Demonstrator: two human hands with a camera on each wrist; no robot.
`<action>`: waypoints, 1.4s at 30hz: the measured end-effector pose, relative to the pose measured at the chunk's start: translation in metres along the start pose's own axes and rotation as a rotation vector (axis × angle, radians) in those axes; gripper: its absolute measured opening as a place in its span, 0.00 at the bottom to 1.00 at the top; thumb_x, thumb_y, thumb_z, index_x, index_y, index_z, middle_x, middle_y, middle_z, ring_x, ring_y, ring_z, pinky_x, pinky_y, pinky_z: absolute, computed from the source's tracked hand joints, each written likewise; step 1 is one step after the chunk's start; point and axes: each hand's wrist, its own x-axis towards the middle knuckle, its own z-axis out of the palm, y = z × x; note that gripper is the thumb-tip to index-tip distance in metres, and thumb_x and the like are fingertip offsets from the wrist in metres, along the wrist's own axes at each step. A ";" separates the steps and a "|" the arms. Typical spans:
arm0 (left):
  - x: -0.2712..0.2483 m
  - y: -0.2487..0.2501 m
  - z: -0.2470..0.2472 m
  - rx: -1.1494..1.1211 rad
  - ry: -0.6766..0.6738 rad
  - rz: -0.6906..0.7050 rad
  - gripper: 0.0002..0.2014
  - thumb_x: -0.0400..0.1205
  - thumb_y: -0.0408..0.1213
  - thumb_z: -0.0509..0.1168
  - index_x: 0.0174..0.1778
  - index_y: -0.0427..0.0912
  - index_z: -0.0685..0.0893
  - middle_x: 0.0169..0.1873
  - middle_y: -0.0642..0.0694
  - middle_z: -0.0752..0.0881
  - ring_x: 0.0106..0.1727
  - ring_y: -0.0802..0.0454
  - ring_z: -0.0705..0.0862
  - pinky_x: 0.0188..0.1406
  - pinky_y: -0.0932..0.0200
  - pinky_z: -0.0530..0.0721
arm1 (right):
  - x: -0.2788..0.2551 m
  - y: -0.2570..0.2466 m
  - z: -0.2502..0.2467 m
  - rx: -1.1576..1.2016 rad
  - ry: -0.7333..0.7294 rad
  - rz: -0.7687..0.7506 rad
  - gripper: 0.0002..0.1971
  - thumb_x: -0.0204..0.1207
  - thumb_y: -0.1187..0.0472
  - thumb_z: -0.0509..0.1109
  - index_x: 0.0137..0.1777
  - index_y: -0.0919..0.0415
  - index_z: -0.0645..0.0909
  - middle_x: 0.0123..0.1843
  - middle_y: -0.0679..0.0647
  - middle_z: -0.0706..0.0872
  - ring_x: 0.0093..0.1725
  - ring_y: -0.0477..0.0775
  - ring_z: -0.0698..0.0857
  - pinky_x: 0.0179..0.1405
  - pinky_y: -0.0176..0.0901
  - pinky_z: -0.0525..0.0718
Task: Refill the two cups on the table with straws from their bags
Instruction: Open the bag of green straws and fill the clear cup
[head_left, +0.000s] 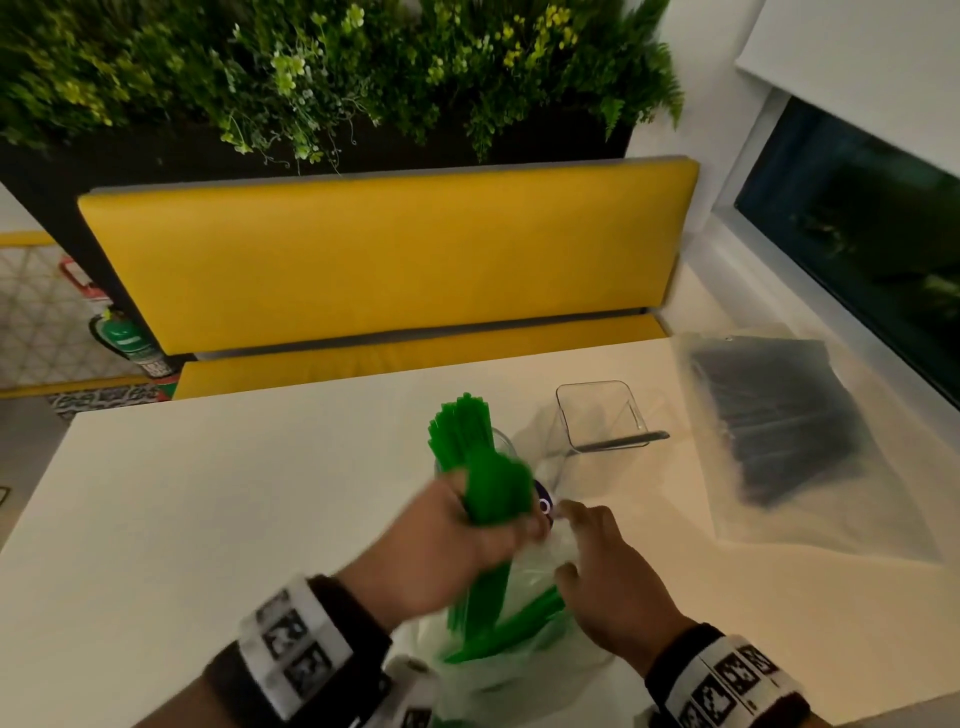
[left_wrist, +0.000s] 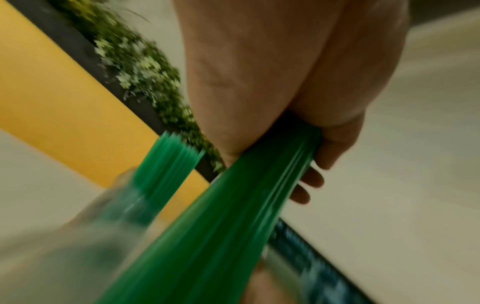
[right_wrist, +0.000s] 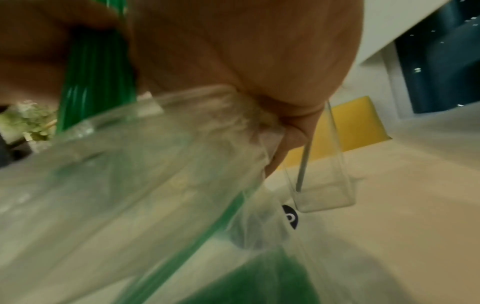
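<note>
We've got a bunch of green straws (head_left: 493, 499) gripped in our left hand (head_left: 441, 551), near edge of the table (head_left: 208, 493). Right hand (head_left: 613, 577) pinches the clear bag (head_left: 524, 654). Bag's dark round label unreadable. Square cup (head_left: 602, 415) sits farther right, one dark straw inside.

Across the pale table (head_left: 234, 467) from you stands a yellow bench (head_left: 384, 260), its padded back against a dark planter (head_left: 41, 197) full of leafy greenery (head_left: 311, 67). To your right, a dark window (head_left: 857, 234) sits under a white blind (head_left: 857, 67); the light is dim.
</note>
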 end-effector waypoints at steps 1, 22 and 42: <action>0.005 0.015 -0.013 -0.104 0.157 0.065 0.03 0.82 0.31 0.70 0.45 0.42 0.88 0.41 0.46 0.92 0.46 0.48 0.91 0.52 0.53 0.90 | 0.002 -0.004 0.000 -0.047 -0.020 -0.036 0.34 0.79 0.56 0.62 0.81 0.36 0.51 0.73 0.50 0.64 0.36 0.49 0.79 0.36 0.40 0.73; 0.081 -0.080 -0.047 0.032 0.408 -0.132 0.46 0.70 0.39 0.83 0.78 0.60 0.62 0.71 0.49 0.74 0.68 0.50 0.79 0.55 0.63 0.84 | 0.025 -0.043 0.005 -0.163 -0.064 -0.079 0.36 0.82 0.58 0.59 0.85 0.37 0.45 0.89 0.41 0.42 0.64 0.54 0.85 0.59 0.49 0.84; 0.107 -0.041 -0.037 1.279 0.212 0.009 0.33 0.76 0.70 0.60 0.74 0.59 0.69 0.74 0.50 0.74 0.75 0.45 0.70 0.74 0.36 0.67 | 0.018 -0.034 0.009 0.005 0.006 -0.126 0.39 0.80 0.59 0.60 0.85 0.37 0.45 0.89 0.45 0.49 0.65 0.52 0.84 0.60 0.45 0.84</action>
